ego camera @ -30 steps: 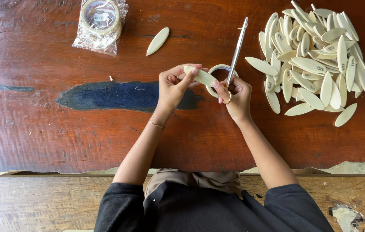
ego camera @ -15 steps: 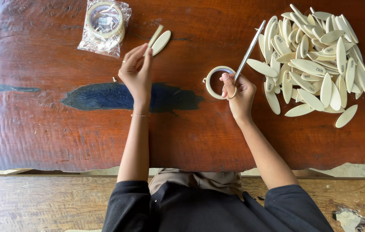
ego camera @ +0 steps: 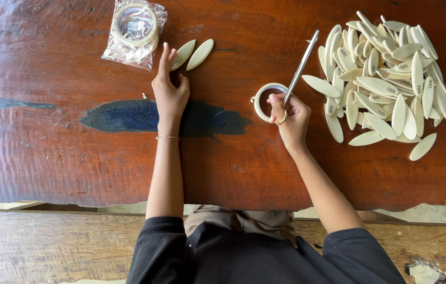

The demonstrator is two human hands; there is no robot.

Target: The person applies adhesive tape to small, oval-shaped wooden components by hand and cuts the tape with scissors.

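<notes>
On the tabletop: a dark red-brown wooden tabletop (ego camera: 49, 147) fills the view from above, with a dark blue streak (ego camera: 128, 115) running through its middle.
Left hand: the left hand (ego camera: 169, 89) lies flat on the wood, fingers (ego camera: 165, 55) stretched out and open, gripping nothing; the fingertips reach the near end of the left piece of a pair of pale wooden ovals (ego camera: 192, 54).
Pair of ovals: two flat, pointed oval pieces lie side by side, tilted, at the far middle of the tabletop, just right of the bagged tape.
Right hand: the right hand (ego camera: 290, 115) is closed around a slim metal tool (ego camera: 301, 66), which points away to the far right; a ring shows on one finger.
Tape roll: a roll of pale tape (ego camera: 261, 100) lies flat just left of the right hand, touching its fingers.
Pile: a large heap of the same pale ovals (ego camera: 386, 79) sits on the right, near the tool's tip.
Bagged tape: another tape roll in a clear plastic bag (ego camera: 134, 32) rests at the far left.
Person: dark sleeves (ego camera: 154, 252) show at the near edge, and a thin bracelet (ego camera: 167, 137) circles the left wrist.
</notes>
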